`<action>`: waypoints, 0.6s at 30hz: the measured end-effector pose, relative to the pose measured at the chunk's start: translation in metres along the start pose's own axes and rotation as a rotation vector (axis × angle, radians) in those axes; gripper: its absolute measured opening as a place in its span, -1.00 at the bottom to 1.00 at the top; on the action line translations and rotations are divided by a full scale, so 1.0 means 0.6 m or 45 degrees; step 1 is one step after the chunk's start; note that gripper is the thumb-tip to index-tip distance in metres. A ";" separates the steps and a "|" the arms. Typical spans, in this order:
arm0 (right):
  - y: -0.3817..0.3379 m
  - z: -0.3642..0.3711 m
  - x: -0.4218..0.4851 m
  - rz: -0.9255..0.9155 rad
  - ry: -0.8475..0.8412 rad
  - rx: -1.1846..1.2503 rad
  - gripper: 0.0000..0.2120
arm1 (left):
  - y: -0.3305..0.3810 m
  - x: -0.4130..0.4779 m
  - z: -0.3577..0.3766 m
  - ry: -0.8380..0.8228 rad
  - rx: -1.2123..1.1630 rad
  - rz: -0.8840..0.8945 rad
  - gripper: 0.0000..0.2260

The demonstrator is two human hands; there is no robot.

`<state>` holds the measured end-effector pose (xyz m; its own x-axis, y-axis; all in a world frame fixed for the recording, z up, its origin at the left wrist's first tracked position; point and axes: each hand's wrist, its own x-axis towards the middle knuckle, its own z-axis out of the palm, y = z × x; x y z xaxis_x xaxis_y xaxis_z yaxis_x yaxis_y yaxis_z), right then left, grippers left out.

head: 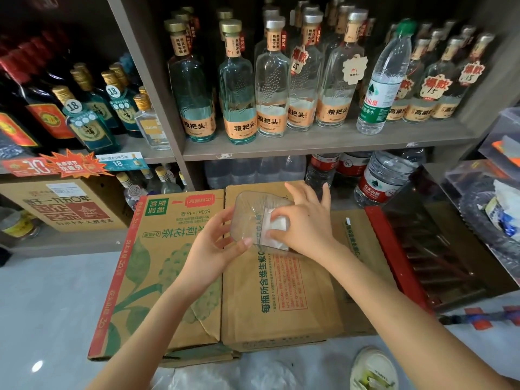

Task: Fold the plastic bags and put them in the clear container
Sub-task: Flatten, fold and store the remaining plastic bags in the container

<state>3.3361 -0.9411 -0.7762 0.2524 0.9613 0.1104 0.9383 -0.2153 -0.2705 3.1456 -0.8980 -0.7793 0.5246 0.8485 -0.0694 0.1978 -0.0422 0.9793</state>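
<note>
Setting: you are in a small retail shop, in the drinks section. Evidence: the grey shelving in front of you holds rows of identical clear liquor bottles, labels facing out. Several carry hang tags marked 15 or 25. To your left, blue bottles wear round 18 tags. A starburst promo sign and a price strip sit on the shelf edge. Large water jugs fill the lower shelf. Printed beverage cartons lie on the pale floor below you.
</note>
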 end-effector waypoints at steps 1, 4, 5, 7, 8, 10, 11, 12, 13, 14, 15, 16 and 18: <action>0.000 -0.001 -0.001 -0.013 0.031 0.023 -0.68 | 0.000 0.000 0.000 0.002 -0.005 0.003 -0.47; 0.009 -0.004 -0.013 -0.020 0.156 0.235 -0.71 | -0.003 0.000 0.000 -0.007 -0.002 0.010 -0.46; 0.012 -0.004 -0.019 -0.025 0.201 0.308 -0.73 | -0.004 0.001 0.000 -0.007 -0.001 0.012 -0.46; 0.014 0.000 -0.028 -0.051 0.253 0.393 -0.76 | -0.006 0.002 0.001 -0.005 0.003 0.019 -0.45; 0.013 0.002 -0.031 -0.061 0.247 0.407 -0.78 | -0.007 0.002 0.002 -0.004 0.007 0.024 -0.44; 0.009 0.007 -0.031 -0.057 0.199 0.419 -0.80 | -0.007 0.002 0.003 -0.002 0.013 0.031 -0.45; 0.008 0.008 -0.029 -0.048 0.171 0.408 -0.80 | -0.008 0.002 0.004 -0.002 0.012 0.031 -0.46; 0.008 0.009 -0.026 -0.040 0.142 0.376 -0.80 | -0.008 0.001 0.004 -0.002 0.013 0.030 -0.47; 0.008 0.009 -0.023 -0.037 0.113 0.321 -0.78 | -0.009 0.001 0.004 -0.003 0.015 0.028 -0.46; 0.007 0.009 -0.020 -0.036 0.084 0.254 -0.75 | -0.010 0.000 0.004 -0.006 0.019 0.030 -0.46; 0.006 0.007 -0.017 -0.034 0.058 0.185 -0.73 | -0.011 0.000 0.004 -0.007 0.021 0.034 -0.45; 0.005 0.005 -0.014 -0.031 0.033 0.120 -0.71 | -0.011 -0.001 0.004 -0.009 0.019 0.036 -0.44; 0.003 -0.001 -0.008 -0.035 -0.022 0.023 -0.71 | -0.010 0.000 0.005 -0.007 0.010 0.034 -0.44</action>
<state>3.3366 -0.9461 -0.7764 0.2223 0.9697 0.1017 0.9405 -0.1857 -0.2847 3.1469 -0.8995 -0.7858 0.5346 0.8440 -0.0442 0.1902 -0.0692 0.9793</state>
